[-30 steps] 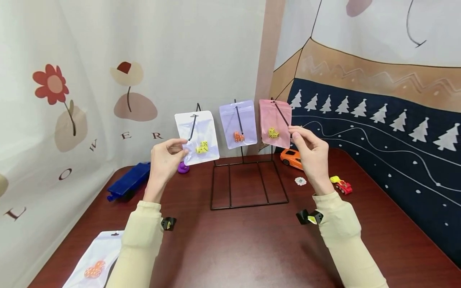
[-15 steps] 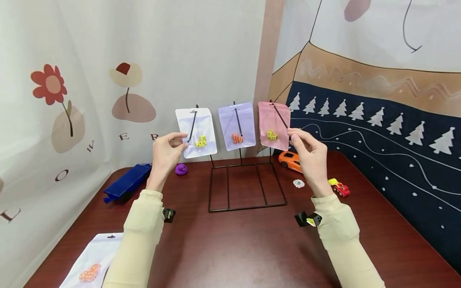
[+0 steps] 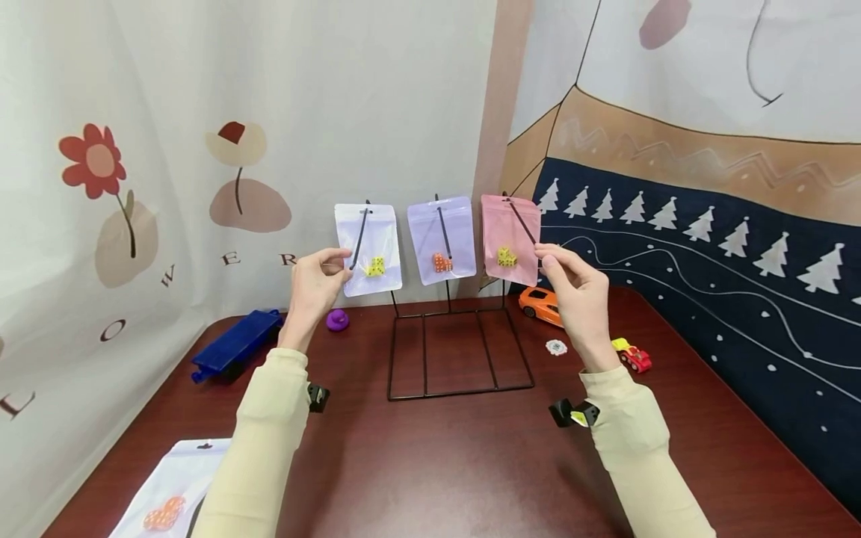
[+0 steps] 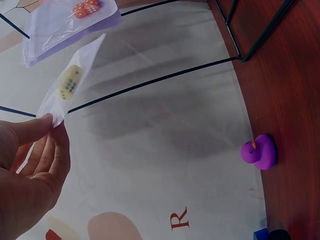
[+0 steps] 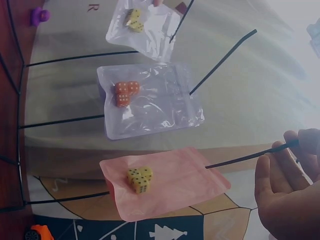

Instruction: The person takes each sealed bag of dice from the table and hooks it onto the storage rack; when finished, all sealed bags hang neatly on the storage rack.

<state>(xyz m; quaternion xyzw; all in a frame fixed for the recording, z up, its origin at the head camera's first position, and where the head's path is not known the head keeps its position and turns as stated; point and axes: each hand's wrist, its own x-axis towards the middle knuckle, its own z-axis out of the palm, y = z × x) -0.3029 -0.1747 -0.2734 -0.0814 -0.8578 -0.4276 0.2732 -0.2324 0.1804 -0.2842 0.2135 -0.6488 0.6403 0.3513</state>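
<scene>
A black wire rack (image 3: 460,393) stands on the table with three zip pouches hanging from its hooks. The white pouch (image 3: 386,232) with yellow dice hangs on the left hook; my left hand (image 3: 312,295) pinches its left edge between thumb and fingers. In the middle hangs a lilac pouch (image 3: 420,228) with orange dice. On the right hook is a pink pouch (image 3: 496,224) with yellow dice. My right hand (image 3: 578,302) pinches the end of that right hook, as the right wrist view shows, apart from the pink pouch (image 5: 175,187).
Another white pouch (image 3: 181,471) with orange dice lies at the front left, partly behind my left sleeve. Around the rack are a blue trailer toy (image 3: 238,344), purple duck (image 3: 338,320), orange car (image 3: 539,304), poker chip (image 3: 556,347) and red-yellow toy truck (image 3: 634,356).
The white pouch has swung from a tilt to hanging straighter and sits slightly farther back on its hook. My left hand has shifted a little to the right with it. The right hand keeps its hold.
</scene>
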